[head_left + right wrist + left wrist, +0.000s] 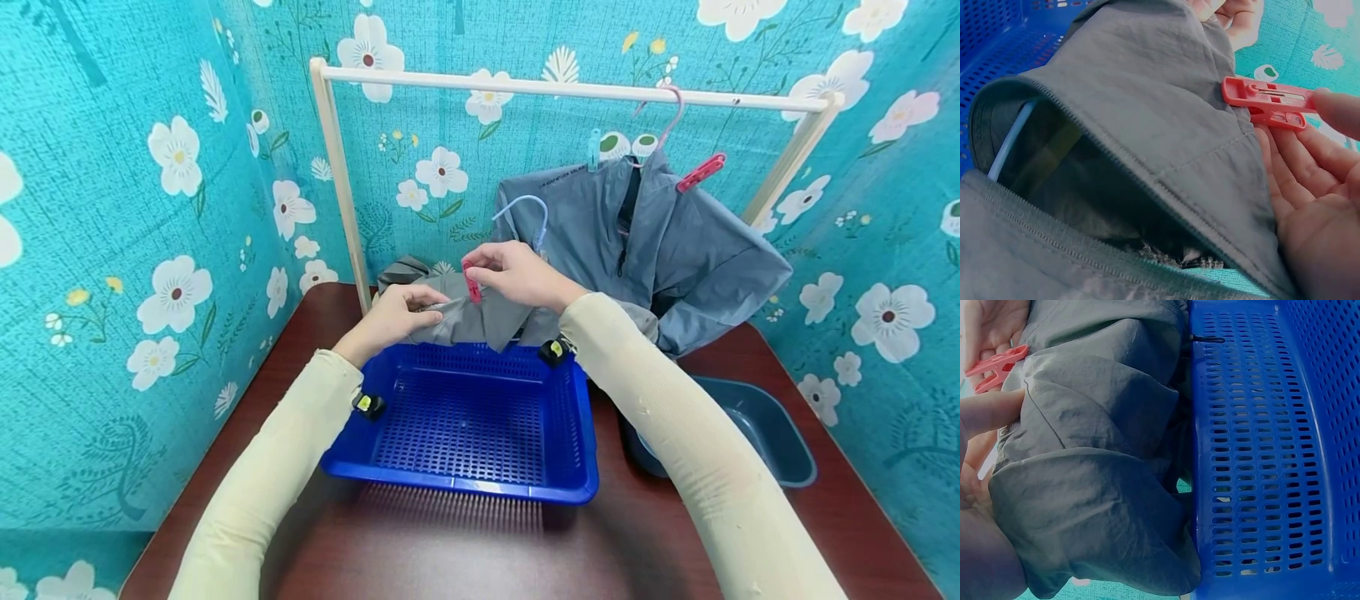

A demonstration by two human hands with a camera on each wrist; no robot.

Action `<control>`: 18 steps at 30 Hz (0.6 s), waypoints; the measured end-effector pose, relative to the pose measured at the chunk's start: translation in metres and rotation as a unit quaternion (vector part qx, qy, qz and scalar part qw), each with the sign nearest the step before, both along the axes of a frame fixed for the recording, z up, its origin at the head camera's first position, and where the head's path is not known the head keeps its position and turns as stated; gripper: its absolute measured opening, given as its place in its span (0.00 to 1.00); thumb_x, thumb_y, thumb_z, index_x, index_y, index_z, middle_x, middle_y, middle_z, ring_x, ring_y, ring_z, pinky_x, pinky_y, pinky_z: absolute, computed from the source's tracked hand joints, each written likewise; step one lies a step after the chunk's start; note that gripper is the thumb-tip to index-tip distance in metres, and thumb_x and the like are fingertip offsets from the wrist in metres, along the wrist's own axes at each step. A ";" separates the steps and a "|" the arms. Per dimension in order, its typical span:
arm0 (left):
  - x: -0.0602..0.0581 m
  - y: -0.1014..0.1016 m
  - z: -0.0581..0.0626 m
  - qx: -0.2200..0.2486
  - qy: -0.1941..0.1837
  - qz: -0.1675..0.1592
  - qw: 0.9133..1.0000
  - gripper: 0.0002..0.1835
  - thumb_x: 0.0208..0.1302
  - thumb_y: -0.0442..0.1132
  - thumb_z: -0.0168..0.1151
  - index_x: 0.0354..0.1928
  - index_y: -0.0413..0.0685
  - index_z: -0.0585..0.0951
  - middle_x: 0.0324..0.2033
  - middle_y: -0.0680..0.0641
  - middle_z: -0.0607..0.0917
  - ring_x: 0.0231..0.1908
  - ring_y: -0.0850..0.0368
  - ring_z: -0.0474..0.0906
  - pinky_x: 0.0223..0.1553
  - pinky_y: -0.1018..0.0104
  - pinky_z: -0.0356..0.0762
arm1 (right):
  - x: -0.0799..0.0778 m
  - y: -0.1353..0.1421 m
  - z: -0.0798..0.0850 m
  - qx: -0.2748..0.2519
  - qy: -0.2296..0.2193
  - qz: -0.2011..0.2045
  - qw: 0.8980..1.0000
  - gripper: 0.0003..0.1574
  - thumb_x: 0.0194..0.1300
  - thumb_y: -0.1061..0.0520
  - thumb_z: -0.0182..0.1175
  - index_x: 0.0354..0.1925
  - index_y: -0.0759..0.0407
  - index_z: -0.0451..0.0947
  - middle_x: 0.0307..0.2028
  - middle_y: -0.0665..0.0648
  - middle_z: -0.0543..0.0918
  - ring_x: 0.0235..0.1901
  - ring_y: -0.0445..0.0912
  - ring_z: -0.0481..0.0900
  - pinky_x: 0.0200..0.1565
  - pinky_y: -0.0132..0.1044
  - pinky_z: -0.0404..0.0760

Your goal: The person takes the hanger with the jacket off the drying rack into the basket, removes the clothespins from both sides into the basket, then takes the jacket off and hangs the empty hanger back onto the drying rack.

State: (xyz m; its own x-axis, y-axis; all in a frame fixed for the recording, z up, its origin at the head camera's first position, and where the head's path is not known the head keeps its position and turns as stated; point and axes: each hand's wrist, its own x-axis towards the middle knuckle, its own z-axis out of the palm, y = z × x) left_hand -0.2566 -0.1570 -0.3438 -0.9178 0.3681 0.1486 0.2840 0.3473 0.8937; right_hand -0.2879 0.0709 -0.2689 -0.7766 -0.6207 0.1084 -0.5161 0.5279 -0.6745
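My right hand (525, 277) pinches a red clothespin (1266, 97) between thumb and fingers; its jaws are on the edge of a grey zip-front jacket (506, 312). To the left, my left hand (396, 315) grips the same jacket, with the thumb in front of the cloth and fingers behind it. A light blue hanger (1011, 142) runs inside the jacket's unzipped opening in the right wrist view. Its hook (529, 202) rises free of the rod, behind my right hand. Folds of grey cloth (1097, 487) fill the left wrist view beside the basket.
A blue perforated basket (457, 485) stands below my hands. Behind, a wooden rack (450, 81) holds a blue-grey jacket (720, 250) on a pink hanger (673, 117), with a red clothespin (701, 172) and a light blue one (594, 150). A dark blue basin (780, 442) sits at right.
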 end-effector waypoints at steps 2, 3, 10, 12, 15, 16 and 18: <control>0.005 0.002 0.006 0.000 0.001 -0.003 1.000 0.16 0.64 0.31 0.60 0.53 0.35 0.79 0.48 0.38 0.80 0.44 0.48 0.77 0.41 0.63 0.75 | -0.001 0.000 0.000 0.000 0.009 0.001 1.000 0.17 0.71 0.53 0.53 0.54 0.57 0.77 0.46 0.52 0.82 0.49 0.43 0.77 0.52 0.40 0.72; 0.008 0.002 0.009 -0.001 0.003 -0.005 1.000 0.15 0.64 0.30 0.59 0.53 0.34 0.79 0.48 0.37 0.80 0.44 0.48 0.77 0.41 0.63 0.75 | -0.001 0.000 0.000 -0.001 0.011 0.001 1.000 0.17 0.71 0.53 0.54 0.53 0.57 0.77 0.45 0.52 0.83 0.49 0.43 0.78 0.52 0.40 0.73; 0.018 0.004 0.022 0.002 0.010 -0.014 1.000 0.15 0.64 0.29 0.58 0.52 0.32 0.79 0.47 0.38 0.81 0.44 0.49 0.77 0.42 0.64 0.75 | 0.001 -0.001 0.000 -0.011 0.026 -0.005 1.000 0.16 0.70 0.54 0.55 0.52 0.57 0.79 0.44 0.53 0.83 0.47 0.43 0.79 0.50 0.40 0.74; 0.018 0.004 0.022 0.005 0.008 -0.016 1.000 0.14 0.64 0.29 0.59 0.52 0.33 0.79 0.46 0.37 0.81 0.43 0.49 0.77 0.42 0.64 0.75 | 0.000 -0.001 -0.001 -0.015 0.028 -0.006 0.999 0.15 0.70 0.54 0.56 0.51 0.58 0.79 0.44 0.53 0.83 0.46 0.43 0.80 0.50 0.40 0.74; 0.018 0.003 0.021 0.007 0.006 -0.017 1.000 0.14 0.64 0.29 0.59 0.52 0.33 0.79 0.47 0.37 0.81 0.43 0.50 0.77 0.41 0.65 0.75 | 0.000 -0.001 -0.002 -0.021 0.030 -0.007 0.999 0.15 0.69 0.55 0.56 0.51 0.58 0.80 0.43 0.53 0.84 0.45 0.43 0.80 0.49 0.40 0.75; 0.018 0.003 0.021 0.006 0.005 -0.016 1.000 0.14 0.64 0.29 0.59 0.52 0.33 0.79 0.47 0.37 0.81 0.43 0.49 0.77 0.41 0.64 0.75 | -0.001 -0.001 -0.002 -0.026 0.030 -0.007 0.999 0.15 0.69 0.55 0.56 0.51 0.58 0.80 0.43 0.53 0.84 0.45 0.43 0.80 0.49 0.40 0.75; 0.017 0.003 0.020 0.005 0.004 -0.015 1.000 0.14 0.64 0.29 0.59 0.52 0.33 0.79 0.47 0.37 0.81 0.44 0.49 0.77 0.42 0.63 0.75 | -0.002 -0.001 -0.003 -0.032 0.031 -0.007 0.999 0.15 0.69 0.55 0.56 0.51 0.58 0.80 0.43 0.53 0.84 0.45 0.43 0.80 0.49 0.40 0.75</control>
State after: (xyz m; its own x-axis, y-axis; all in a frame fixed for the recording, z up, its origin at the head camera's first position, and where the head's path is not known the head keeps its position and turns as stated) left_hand -0.2398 -0.1544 -0.3241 -0.9056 0.3931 0.1593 0.3006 0.3298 0.8949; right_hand -0.2895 0.0695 -0.2723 -0.7758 -0.5998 0.1957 -0.5507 0.4925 -0.6739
